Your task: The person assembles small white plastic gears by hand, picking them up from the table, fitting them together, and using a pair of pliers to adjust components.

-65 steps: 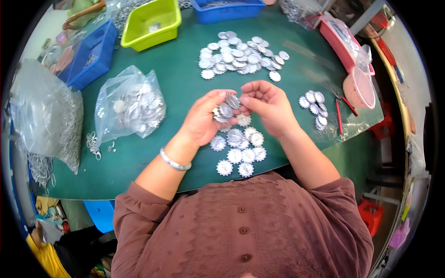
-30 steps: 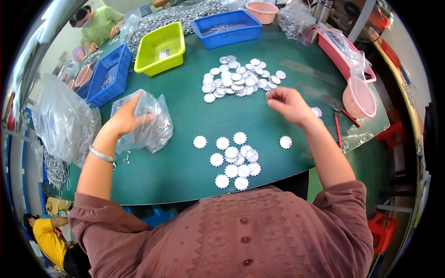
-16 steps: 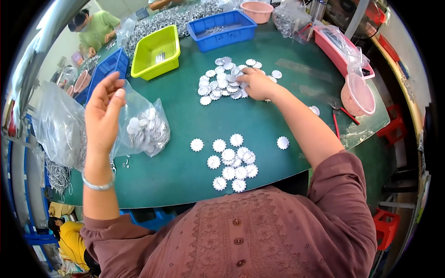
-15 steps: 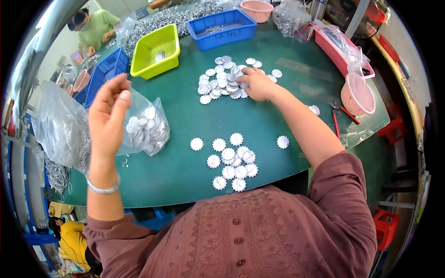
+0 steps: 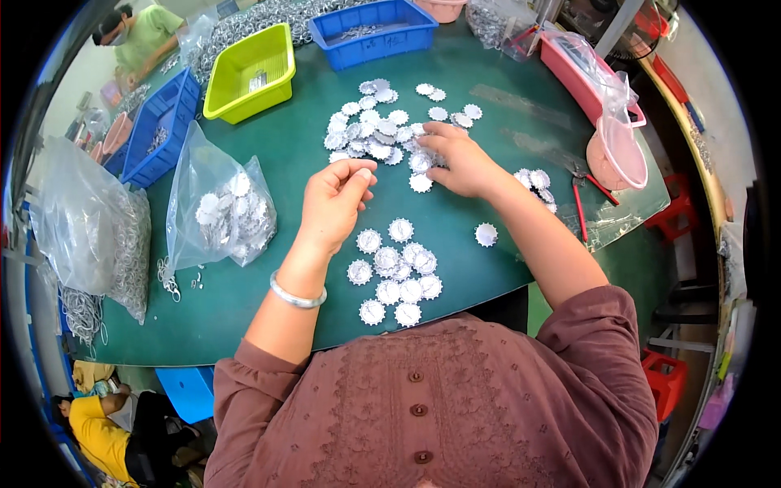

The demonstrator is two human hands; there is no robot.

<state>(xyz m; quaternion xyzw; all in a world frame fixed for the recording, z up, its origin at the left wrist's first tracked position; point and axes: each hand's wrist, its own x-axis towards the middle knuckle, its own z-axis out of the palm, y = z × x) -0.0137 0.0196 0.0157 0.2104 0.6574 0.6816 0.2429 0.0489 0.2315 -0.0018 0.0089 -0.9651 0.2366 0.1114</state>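
White, saw-edged round discs [image 5: 370,128] lie in a loose pile on the green table [image 5: 203,313]. My right hand [image 5: 464,163] is at the pile's right side, fingers apart, touching or just over some discs. Left of it, my left hand [image 5: 335,203] is raised at the pile's near edge with thumb and fingers pinched; what is between them, if anything, cannot be made out. A smaller group of discs [image 5: 386,260] lies nearer my body, and a single disc [image 5: 486,235] is to its right. More discs fill a clear plastic bag [image 5: 236,215] at the left.
A lime-green basket [image 5: 244,106] and a blue tray [image 5: 378,55] stand at the back, another blue tray [image 5: 159,159] at the left. Red-handled pliers [image 5: 580,207] and a pink basket [image 5: 622,163] are at the right. A person [image 5: 146,45] works at the far left.
My left hand has swung right from beside the bag to the pile, its fingers closing into a pinch. The right hand has shifted slightly nearer, its fingers spreading. My view has moved a little.
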